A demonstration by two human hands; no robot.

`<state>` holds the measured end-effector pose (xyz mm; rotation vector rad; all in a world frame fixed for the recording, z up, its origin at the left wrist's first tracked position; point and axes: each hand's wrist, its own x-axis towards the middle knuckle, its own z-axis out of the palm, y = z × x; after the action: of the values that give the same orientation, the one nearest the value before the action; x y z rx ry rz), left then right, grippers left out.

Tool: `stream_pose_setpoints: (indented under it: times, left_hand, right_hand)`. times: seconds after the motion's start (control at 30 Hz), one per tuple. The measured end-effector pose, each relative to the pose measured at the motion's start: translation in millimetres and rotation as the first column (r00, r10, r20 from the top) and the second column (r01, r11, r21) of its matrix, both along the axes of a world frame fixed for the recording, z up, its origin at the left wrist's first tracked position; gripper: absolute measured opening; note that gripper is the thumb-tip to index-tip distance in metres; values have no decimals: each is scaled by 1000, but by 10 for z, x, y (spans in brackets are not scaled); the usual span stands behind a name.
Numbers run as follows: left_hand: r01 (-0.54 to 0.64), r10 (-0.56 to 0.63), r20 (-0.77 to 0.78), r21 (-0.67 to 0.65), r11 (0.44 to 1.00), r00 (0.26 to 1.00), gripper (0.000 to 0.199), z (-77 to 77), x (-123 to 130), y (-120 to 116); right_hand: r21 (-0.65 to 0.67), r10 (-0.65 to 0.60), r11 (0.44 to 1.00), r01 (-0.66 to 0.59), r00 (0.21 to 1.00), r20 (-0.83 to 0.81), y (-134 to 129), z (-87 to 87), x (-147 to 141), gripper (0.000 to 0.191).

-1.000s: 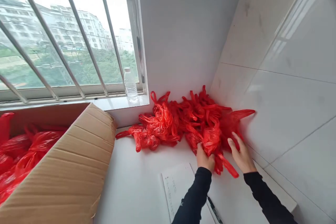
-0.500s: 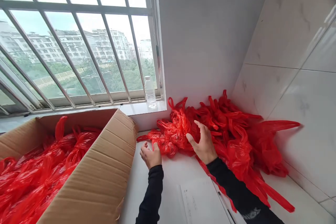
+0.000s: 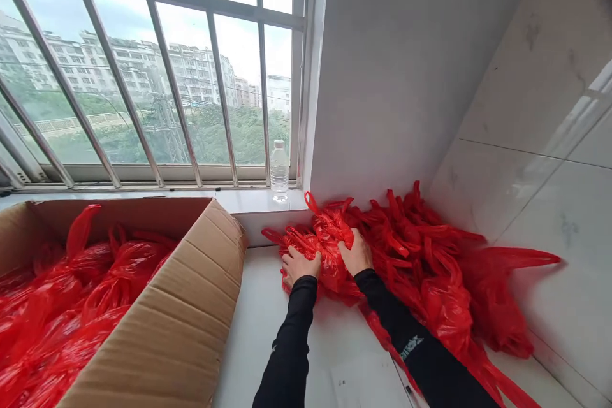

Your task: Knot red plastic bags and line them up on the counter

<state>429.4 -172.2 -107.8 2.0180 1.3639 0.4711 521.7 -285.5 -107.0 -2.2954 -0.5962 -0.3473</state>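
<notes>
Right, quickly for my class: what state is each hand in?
Left hand: cupped against red bags; grip unclear.
Right hand: curled against them too; grip unclear.

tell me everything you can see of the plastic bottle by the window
The bottle is clear, colourless and looks like plastic, with a whitish cap on and ridges round its body; no label shows. It stands upright on the white windowsill, near the sill's right end, just in front of the barred window. Neither hand touches it. Whether it holds any liquid, I cannot tell.
</notes>
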Motion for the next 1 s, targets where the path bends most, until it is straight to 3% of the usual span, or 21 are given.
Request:
stream_pose_setpoints:
  times: [0.17,0.4,0.6,0.67,0.83,1.0]
  left_hand:
    - [15,-15,-35,2,1000,999,48,10,-67,72]
    - [16,-19,-97,-24,1000,995,52,24,68,-24]
    - [36,-37,-15,-7,999,999,43,-28,-111,93]
    - [18,-17,27,-42,999,999,40,-77,-245,197]
    - [-68,83,163,-97,993,983,32,-203,-613,369]
    - [-120,138,251,-86,989,958,29,-223,-879,368]
  right_hand:
    - [-51,-14,999,13,999,-29,-81,60,-35,30]
    - [-54,-76,996,76,997,1,159,79,-217,71]
    - [23,-25,999,25,999,-33,158,-18,-146,32]
    - [88,7,996,-3,999,-45,70,3,-103,22]
    - [305,89,950,-69,995,-53,-346,214,-113,18]
    - [497,145,859,-122,989,-6,-1159,588,-337,15]
